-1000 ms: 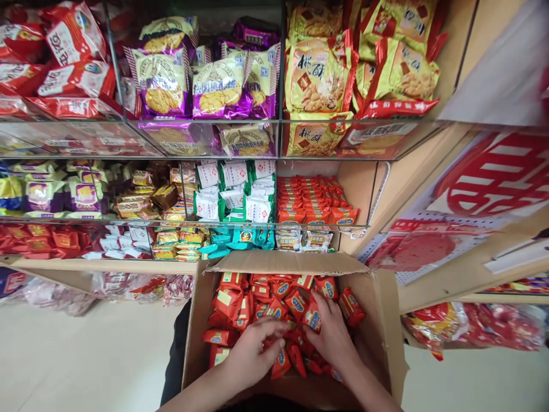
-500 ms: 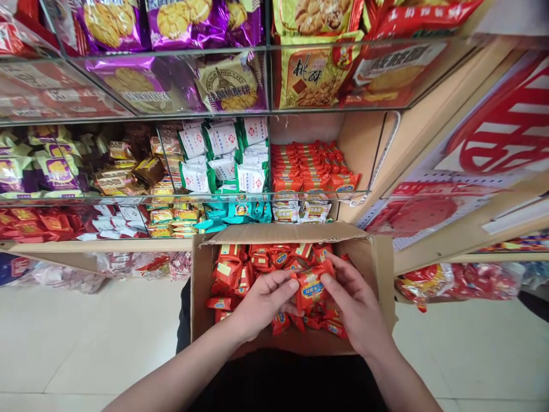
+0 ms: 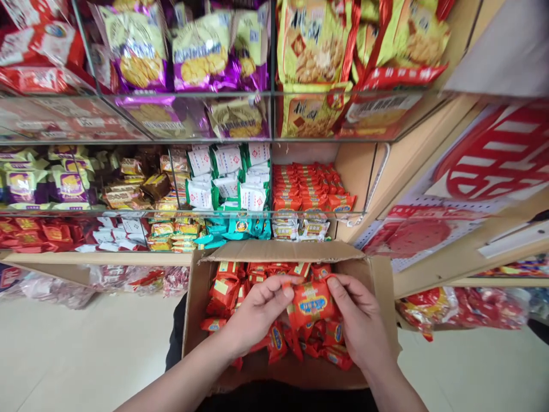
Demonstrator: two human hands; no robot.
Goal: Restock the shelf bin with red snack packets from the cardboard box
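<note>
Between my two hands is a red snack packet [image 3: 312,303] with a blue and gold label, its label side facing up toward me. My left hand [image 3: 266,306] pinches its left end between thumb and fingers. The right end is pinched by my right hand [image 3: 355,312]. Both hands are over an open cardboard box [image 3: 381,303], where many similar red packets [image 3: 223,292] lie loosely jumbled. My hands and the held packet hide part of the box's contents.
Beyond the box, a shelf compartment holds rows of red packets [image 3: 306,186]. White-and-green packets [image 3: 227,171] fill the compartment to its left. Glass dividers and ledges front the shelves. Large yellow bags [image 3: 315,51] stand above. Bagged goods [image 3: 467,306] lie low on the right.
The view has tilted upward, so shelves and box appear lower. The held packet is now stretched flatter between my hands, its label turned more squarely toward me.
</note>
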